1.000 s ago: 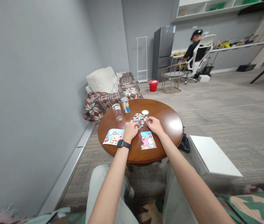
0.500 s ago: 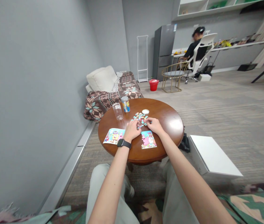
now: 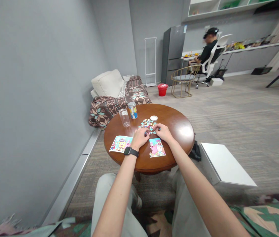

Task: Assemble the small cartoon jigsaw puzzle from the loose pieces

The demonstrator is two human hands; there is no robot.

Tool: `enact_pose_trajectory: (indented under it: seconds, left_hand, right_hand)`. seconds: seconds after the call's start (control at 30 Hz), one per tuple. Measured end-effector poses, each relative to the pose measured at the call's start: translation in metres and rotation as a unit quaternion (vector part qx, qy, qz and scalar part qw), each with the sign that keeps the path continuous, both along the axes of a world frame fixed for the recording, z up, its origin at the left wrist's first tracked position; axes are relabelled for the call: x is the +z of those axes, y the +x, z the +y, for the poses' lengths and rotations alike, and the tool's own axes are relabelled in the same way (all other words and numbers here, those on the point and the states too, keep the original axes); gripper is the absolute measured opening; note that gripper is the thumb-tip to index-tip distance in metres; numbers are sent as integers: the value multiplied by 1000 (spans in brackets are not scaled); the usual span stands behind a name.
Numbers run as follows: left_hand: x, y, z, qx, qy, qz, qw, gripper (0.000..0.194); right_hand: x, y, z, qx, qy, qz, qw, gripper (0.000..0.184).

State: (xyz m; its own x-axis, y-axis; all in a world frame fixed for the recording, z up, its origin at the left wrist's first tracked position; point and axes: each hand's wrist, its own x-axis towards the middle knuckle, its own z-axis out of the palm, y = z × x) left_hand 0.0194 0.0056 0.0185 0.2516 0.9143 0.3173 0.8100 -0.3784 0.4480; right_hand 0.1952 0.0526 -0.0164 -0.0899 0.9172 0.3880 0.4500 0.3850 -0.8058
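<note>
Jigsaw pieces (image 3: 147,124) lie in a loose colourful heap on the round wooden table (image 3: 176,117). My left hand (image 3: 140,138), with a black watch on its wrist, bends its fingers at the near left edge of the heap. My right hand (image 3: 163,132) has its thumb and fingertips drawn together at the heap's right edge. What either set of fingertips holds is too small to make out. A partly joined jigsaw (image 3: 157,148) with cartoon figures lies flat just below my hands. The cartoon picture sheet (image 3: 119,143) is partly covered by my left hand and wrist.
A clear glass (image 3: 124,118) and a printed tin (image 3: 133,110) stand at the table's far left. Behind the heap lies a round white lid (image 3: 153,118). A white box (image 3: 228,164) is on the floor at right. Farther back, a person sits in a white chair (image 3: 214,57).
My left fingers have shifted slightly at the heap, and my right hand has barely moved. In the background, the seated person and the chair back have shifted a little.
</note>
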Motion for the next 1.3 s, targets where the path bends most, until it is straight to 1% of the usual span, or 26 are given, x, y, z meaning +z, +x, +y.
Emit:
enact_pose_trajectory:
  seconds: [0.1,0.27,0.33,0.5,0.67,0.83,1.07,1.3]
  left_hand:
    - [-2,-1,1,-9,-6,1,1000,19]
    - [-2,-2,2,-19,-6,2,1000,18]
    - [-1,-2,2,-21,-6,-1,1000,18]
    - [-1,-2,1,-19,-1,-8,1000,20]
    - [2,-1,-1,-20,2,-8,1000,21]
    - [3,0,-2,-21,-1,-4,1000,21]
    - [0,-1,1,-26,-1,-10,1000,19]
    - [-2,-1,1,-31,5,-19,999,20]
  right_hand:
    - [1,-1,-1,9,3,-9,1000,30]
    - [4,-3,-4,60,-10,-7,998,36]
    - [5,-3,-5,68,-7,-10,998,38]
    - [3,-2,-3,54,5,-31,998,33]
    - [2,-3,-2,70,19,-73,995,23]
    - [6,-4,-5,61,19,-99,993,25]
    - [5,-4,-5,75,4,-82,994,29]
    - [9,-3,-8,73,16,-104,992,28]
